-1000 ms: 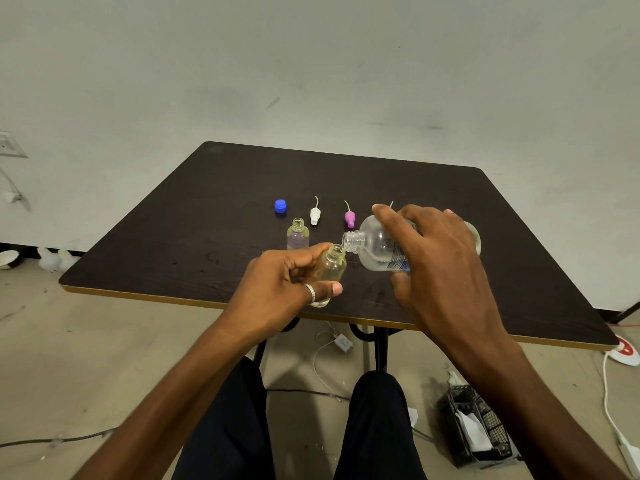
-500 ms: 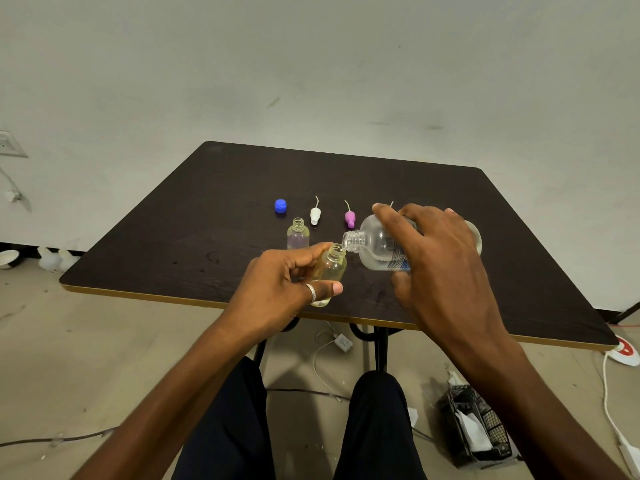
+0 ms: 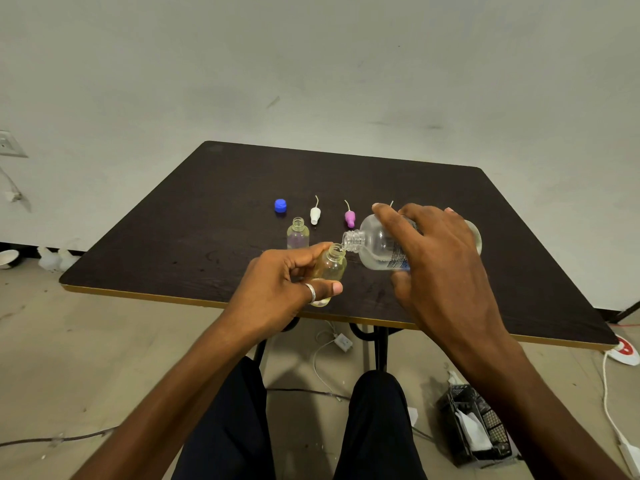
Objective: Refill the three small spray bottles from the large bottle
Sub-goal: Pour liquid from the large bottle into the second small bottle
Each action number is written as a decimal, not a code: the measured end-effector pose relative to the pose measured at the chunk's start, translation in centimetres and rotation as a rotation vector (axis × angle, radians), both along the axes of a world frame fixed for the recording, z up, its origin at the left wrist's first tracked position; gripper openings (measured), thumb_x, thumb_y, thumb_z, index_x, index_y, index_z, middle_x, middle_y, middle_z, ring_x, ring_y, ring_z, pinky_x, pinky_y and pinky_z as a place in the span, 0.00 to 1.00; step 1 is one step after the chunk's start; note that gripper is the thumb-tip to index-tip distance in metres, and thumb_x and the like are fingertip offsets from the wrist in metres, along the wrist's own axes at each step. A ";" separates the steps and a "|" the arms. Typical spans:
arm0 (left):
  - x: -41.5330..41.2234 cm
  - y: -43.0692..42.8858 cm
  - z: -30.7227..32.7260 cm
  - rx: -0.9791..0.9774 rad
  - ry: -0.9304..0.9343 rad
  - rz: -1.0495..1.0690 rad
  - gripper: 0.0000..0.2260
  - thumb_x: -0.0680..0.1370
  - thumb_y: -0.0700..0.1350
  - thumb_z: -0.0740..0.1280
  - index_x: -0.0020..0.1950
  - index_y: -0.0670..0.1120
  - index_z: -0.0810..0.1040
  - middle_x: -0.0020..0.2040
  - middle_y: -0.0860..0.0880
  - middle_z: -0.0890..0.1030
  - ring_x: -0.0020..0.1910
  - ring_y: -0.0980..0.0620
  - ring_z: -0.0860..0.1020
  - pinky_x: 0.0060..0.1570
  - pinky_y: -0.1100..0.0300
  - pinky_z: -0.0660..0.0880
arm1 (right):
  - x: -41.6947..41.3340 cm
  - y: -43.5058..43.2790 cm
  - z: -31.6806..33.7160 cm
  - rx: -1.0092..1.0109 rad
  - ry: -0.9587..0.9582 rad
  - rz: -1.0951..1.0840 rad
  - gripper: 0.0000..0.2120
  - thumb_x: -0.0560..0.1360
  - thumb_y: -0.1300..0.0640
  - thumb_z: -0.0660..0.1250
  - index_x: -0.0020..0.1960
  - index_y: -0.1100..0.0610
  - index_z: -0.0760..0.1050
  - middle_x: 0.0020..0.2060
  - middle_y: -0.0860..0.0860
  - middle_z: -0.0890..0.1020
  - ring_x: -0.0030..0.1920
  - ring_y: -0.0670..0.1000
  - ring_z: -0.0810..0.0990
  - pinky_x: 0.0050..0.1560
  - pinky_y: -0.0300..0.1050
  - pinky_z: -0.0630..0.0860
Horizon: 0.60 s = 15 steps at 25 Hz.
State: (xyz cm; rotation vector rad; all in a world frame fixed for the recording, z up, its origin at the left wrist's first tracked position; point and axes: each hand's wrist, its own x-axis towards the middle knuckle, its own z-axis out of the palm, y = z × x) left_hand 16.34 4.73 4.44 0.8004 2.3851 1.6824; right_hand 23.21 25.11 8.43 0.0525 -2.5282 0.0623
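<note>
Tipping large bottle (image 3: pixel 377 245) sideways, neck leftward, touching small bottle (image 3: pixel 331 266) mouth

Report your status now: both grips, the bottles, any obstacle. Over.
The left grip holds a small bottle, tilted. The right grip holds the large bottle, its neck at the small mouth. Nothing in the way.

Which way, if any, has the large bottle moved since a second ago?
No. The large bottle sits where it was relative to the blue cap, mouth over the small bottle.
</note>
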 end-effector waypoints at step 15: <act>0.0 0.0 0.1 0.007 0.000 -0.007 0.22 0.72 0.45 0.77 0.65 0.57 0.80 0.51 0.65 0.84 0.54 0.69 0.80 0.49 0.78 0.72 | 0.0 0.0 0.1 -0.008 0.000 0.009 0.36 0.63 0.63 0.79 0.69 0.57 0.72 0.58 0.61 0.79 0.59 0.64 0.77 0.65 0.65 0.68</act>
